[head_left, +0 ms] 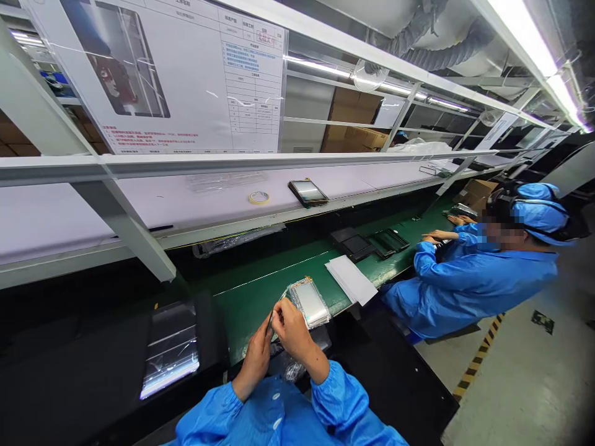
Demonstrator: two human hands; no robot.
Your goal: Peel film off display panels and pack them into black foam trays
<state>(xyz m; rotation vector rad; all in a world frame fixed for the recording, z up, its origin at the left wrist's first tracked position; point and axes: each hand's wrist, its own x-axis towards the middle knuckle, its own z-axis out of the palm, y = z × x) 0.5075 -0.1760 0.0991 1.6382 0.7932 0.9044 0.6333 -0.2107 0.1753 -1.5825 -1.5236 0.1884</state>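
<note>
My left hand (256,356) is closed on a thin, dark-edged flat panel (269,323), seen nearly edge-on in front of my chest. At the panel's upper side, the fingers of my right hand (294,329) are pinched together; whether they grip its edge or a film on it is hidden. Just beyond my right hand lies a stack of glass screen panels (310,303) with orange connector tabs at the top. Crumpled clear plastic (294,370) sits below my right wrist.
White sheets (352,280) overhang the green bench's front edge. Black trays (388,243) lie farther right, near a co-worker in blue (478,279). A glossy panel (171,350) rests on the black surface at left. The shelf above holds tape (259,197) and stacked screens (307,192).
</note>
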